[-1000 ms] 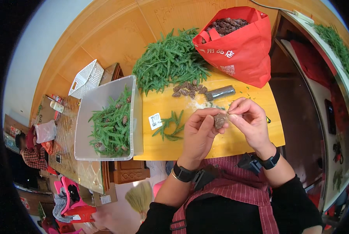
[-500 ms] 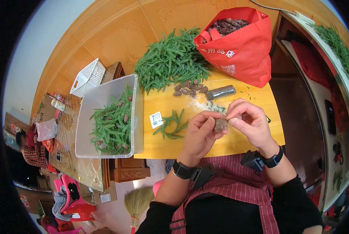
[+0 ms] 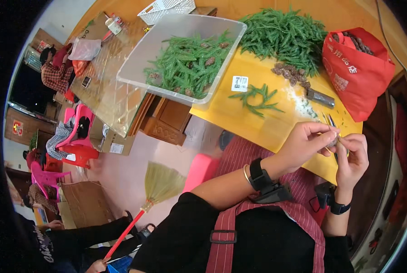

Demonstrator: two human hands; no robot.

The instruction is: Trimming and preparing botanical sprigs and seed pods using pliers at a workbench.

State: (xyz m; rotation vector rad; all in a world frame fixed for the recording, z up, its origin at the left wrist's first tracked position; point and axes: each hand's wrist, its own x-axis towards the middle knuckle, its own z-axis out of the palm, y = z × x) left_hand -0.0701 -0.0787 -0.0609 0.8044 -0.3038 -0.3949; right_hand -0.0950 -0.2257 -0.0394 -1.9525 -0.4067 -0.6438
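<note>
My left hand (image 3: 305, 144) and my right hand (image 3: 354, 160) meet over the near right edge of the yellow table, fingertips pinched together. Between them is a small brown pine cone (image 3: 333, 142), mostly covered by the fingers; a thin wire showed at it earlier. Beyond the hands lie a dark wrapped cylinder (image 3: 321, 98), white flakes (image 3: 302, 103) and a row of pine cones (image 3: 290, 74). To their left, a green artificial pine sprig (image 3: 258, 101) curves on the tabletop beside a white label card (image 3: 240, 83).
A clear plastic tub (image 3: 234, 50) holds green sprigs with cones. Behind stand a heap of greenery (image 3: 283, 38) and a red bag (image 3: 359, 75) of cones. A broom (image 3: 161, 184), its red handle near another person's hand (image 3: 96, 266), and pink chairs (image 3: 83, 120) are at left.
The view has swung left, so table and tub appear further right and more floor shows, with another person at lower left. Both hands still pinch at the pine cone, now more covered.
</note>
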